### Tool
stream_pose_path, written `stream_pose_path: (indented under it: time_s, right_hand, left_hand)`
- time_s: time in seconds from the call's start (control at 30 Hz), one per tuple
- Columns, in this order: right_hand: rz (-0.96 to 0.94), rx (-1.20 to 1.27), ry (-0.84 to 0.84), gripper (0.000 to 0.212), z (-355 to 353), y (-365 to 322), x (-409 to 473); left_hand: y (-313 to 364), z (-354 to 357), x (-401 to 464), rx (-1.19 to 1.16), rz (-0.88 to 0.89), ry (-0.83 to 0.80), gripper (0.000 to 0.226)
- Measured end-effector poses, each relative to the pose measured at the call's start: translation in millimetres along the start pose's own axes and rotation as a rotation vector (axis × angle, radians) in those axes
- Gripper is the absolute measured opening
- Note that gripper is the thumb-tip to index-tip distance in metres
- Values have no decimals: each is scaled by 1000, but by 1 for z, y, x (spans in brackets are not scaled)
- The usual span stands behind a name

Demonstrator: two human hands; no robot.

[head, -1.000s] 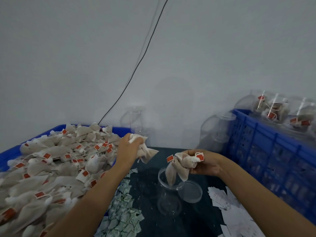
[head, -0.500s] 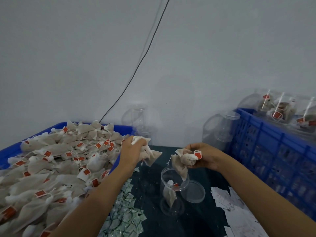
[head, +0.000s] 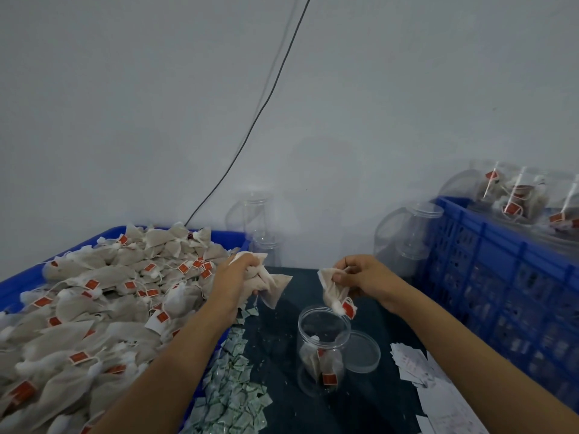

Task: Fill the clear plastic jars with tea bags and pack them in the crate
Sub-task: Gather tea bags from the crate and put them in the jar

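**Tea bags going into the open jar**

Tea bags are the job: the clear round plastic jar (head: pixel 323 346) stands open on the dark tabletop (head: pixel 282 386), and it serves as the landmark. At least one beige bag with a red tag already lies in its bottom; it looks far from full.

The right hand (head: pixel 360 275) hovers just above and slightly behind the jar's mouth, palm down, wrist bent, fingers closed on a beige tea bag (head: pixel 332 291) whose red tag dangles at the rim. To do this well, I would centre the bag over the mouth before letting go, so tag and string fall inside rather than catch on the rim.

The left hand (head: pixel 239 278), up and to the left of the jar, is clenched around a bunch of further tea bags (head: pixel 271 285), forearm reaching over the blue tray heaped with loose tea bags (head: pixel 103 308).

A clear round lid (head: pixel 360 352) lies touching the jar's right side. The blue slatted crate (head: pixel 501 277), holding filled jars, stands well to the right.
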State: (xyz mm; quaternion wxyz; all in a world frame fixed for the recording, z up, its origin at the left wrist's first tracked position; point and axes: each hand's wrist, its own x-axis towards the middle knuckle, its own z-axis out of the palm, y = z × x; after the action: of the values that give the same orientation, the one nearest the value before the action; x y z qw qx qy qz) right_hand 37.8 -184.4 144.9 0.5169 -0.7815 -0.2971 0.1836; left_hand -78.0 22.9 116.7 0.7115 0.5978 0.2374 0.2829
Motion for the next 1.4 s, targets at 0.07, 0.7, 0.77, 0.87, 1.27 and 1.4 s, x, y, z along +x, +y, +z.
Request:
stream_pose_path:
  time_s: [0.07, 0.7, 0.77, 0.87, 1.27, 1.4]
  right_hand:
    - [-50, -208, -18, 3, 8, 4, 0]
    - [-311, -161, -154, 43, 78, -32, 5]
    - [-261, -77, -188, 46, 96, -33, 11]
    - [-212, 133, -257, 34, 113, -38, 15]
    - [-163, 153, -179, 25, 172, -63, 33]
    - [-125, 138, -175, 19, 153, -54, 31]
  left_hand:
    - [1, -4, 1, -12, -11, -23, 17]
    - [10, -13, -7, -61, -31, -110, 26]
    - [12, -16, -9, -115, -32, -142, 22]
    - [19, -25, -8, -100, 1, -127, 15]
    - [32, -113, 58, 578, 73, 354, 20]
    - [5, -132, 65, 614, -104, 339, 37]
